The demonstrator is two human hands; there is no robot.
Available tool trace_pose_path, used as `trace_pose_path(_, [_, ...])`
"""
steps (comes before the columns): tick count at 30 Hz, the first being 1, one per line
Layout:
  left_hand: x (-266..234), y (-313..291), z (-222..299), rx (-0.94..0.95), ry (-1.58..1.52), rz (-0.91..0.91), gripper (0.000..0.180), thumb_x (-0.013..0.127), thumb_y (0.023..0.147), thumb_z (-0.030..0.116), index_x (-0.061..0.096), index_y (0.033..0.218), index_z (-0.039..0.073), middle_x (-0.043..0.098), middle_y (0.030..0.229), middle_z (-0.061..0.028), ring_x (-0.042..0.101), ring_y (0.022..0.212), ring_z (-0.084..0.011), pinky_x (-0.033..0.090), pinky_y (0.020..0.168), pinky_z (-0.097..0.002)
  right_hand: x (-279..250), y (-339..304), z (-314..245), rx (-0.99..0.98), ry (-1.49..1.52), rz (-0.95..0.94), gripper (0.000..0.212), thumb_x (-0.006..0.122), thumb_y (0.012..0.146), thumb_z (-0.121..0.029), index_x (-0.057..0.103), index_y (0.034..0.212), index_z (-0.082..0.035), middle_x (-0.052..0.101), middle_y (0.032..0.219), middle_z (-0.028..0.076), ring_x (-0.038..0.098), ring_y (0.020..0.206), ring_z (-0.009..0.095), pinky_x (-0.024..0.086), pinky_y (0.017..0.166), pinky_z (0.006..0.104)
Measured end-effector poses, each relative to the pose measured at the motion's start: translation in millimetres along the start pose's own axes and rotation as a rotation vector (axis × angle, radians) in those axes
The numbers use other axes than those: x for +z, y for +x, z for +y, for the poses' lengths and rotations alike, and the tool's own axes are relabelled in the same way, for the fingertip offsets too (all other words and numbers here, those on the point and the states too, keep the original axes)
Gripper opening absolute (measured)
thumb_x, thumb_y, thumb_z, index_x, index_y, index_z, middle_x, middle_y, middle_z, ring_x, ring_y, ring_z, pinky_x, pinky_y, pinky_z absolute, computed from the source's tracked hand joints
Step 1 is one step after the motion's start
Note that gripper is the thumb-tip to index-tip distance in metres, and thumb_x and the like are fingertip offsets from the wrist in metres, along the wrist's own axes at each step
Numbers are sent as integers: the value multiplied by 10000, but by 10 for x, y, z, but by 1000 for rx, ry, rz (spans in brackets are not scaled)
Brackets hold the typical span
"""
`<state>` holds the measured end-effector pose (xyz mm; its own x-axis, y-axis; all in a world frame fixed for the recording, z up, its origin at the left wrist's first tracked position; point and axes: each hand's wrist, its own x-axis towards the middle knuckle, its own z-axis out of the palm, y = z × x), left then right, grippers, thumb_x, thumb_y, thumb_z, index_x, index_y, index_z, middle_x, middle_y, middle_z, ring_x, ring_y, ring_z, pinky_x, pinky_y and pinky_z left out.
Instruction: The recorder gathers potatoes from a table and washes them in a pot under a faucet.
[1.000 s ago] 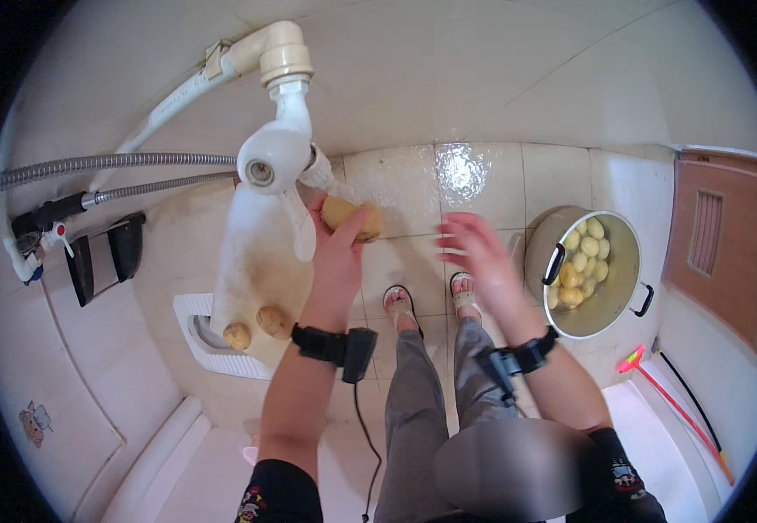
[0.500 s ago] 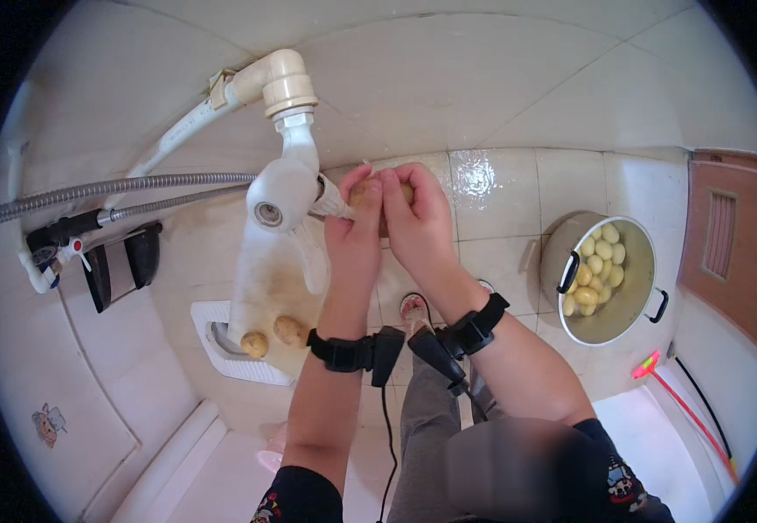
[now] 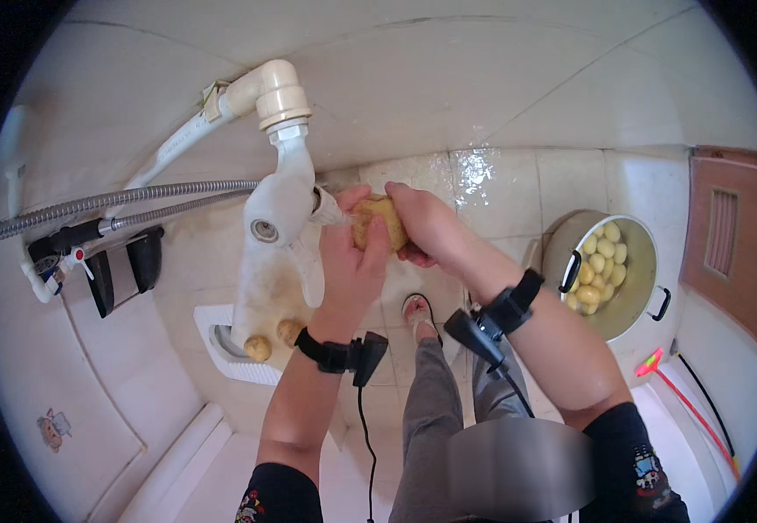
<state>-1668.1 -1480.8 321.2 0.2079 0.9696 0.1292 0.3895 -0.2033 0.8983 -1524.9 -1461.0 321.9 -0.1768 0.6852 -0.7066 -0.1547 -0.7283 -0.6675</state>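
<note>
A yellowish-brown potato [image 3: 380,225] is held between my two hands, close to the mouth of a white tap [image 3: 281,200]. My left hand [image 3: 349,257] grips its left side, with the thumb lying over the front. At the other side my right hand [image 3: 426,220] wraps round the potato, its fingertips partly hidden beneath. Water from the tap's spout runs at the left hand and the potato. Two more potatoes, one [image 3: 257,349] at the lower left and another [image 3: 289,331] near my left wrist, lie on a pale surface below the tap.
A large metal pot [image 3: 554,253] with black handles stands on the tiled floor at the right, holding several pale-yellow potatoes. Metal hoses [image 3: 134,196] run along the left wall. A red-handled tool [image 3: 692,410] leans at the far right. Wet tiles [image 3: 478,179] shine ahead.
My hands have shifted slightly lower and the right one has turned, so more of the potato shows. My forearms are further apart, and the right foot is hidden now.
</note>
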Motion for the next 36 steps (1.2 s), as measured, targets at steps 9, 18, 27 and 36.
trace_pose_path(9, [-11,136,13,-82,-116,129,240,501,924,121,541,1126,-3,544,1119,-102,509,1055,-190,391,946,-326,225,38,101,-291,124,131,506,428,962,-427,599,804,22,570,612,112,580,568,215,441,517,329])
trace_pose_path(18, [-130,193,425,-876,-530,71,352,518,941,393,555,1067,67,606,834,-39,569,592,-125,433,429,-236,82,-60,191,-1002,-541,354,278,580,884,-279,564,936,-5,595,665,180,622,590,336,488,536,376])
trace_pose_path(27, [-18,9,107,-198,-130,43,294,511,945,198,546,1132,-27,589,1091,-135,573,978,-204,452,869,-326,138,-102,186,-232,321,66,416,484,931,-439,559,910,-30,539,580,101,524,464,166,415,418,304])
trace_pose_path(36, [-99,135,158,-177,-185,48,343,435,976,318,543,1169,55,577,1063,-60,548,888,-128,450,691,-235,222,-213,18,-188,348,-51,372,516,940,-413,515,989,-44,544,683,58,483,504,98,359,423,239])
